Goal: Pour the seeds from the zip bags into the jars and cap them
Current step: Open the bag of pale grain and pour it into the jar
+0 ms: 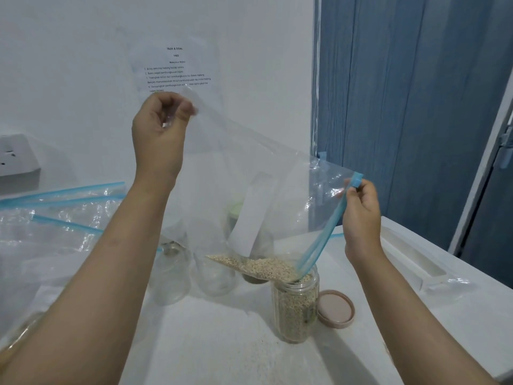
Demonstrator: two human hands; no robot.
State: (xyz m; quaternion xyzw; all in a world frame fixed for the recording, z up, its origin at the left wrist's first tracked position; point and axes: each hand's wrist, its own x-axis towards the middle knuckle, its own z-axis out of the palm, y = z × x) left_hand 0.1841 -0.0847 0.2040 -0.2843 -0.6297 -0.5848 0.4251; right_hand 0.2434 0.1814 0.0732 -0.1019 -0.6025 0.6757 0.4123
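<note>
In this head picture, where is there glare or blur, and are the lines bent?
Head view: glare streaks the zip bag near the right hand; the left hand pinching its corner is slightly blurred; the wall notice is too soft to read; the door frame leans, suggesting wide-angle distortion.

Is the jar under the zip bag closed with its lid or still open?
Open. The jar has no lid; the bag's corner feeds seeds into its mouth, and a pink lid lies beside it.

My left hand point(159, 134) is raised high, forearm reaching up and forward, fingers curled with thumb and fingertips pinching together. My right hand point(361, 215) sits lower and further right, wrist bent, fingers curled in a pinch near my thumb.
</note>
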